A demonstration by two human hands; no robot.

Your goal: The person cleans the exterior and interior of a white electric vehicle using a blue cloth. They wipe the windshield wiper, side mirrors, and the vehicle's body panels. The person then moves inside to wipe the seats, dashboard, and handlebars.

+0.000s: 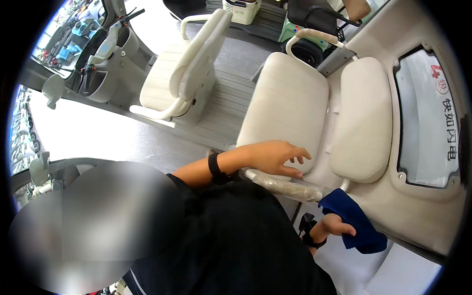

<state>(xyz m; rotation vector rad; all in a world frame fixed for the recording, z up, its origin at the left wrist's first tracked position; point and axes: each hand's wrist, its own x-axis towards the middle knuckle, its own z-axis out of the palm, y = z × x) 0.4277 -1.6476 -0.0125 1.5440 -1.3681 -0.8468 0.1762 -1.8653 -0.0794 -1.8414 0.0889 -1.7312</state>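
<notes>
My left hand (282, 158) is held palm down with its fingers apart, over the near end of a cream padded bench seat (285, 107); whether it touches the seat I cannot tell. It holds nothing. Just below it is a plastic-wrapped armrest (285, 187). Lower right, my right hand (337, 225) grips a dark blue cloth (359, 225), with the thumb on top. The cloth's upper corner lies by the armrest's end. Beside the seat is the cream padded backrest (363, 121). Both wrists wear black straps.
A cream driver's seat (166, 79) with armrests stands upper left, beyond a ribbed floor (230, 97). Handlebars (107, 48) are farther left. The seat's other armrest (313, 35) is at the top. A rear window (424, 118) with lettering is in the right wall.
</notes>
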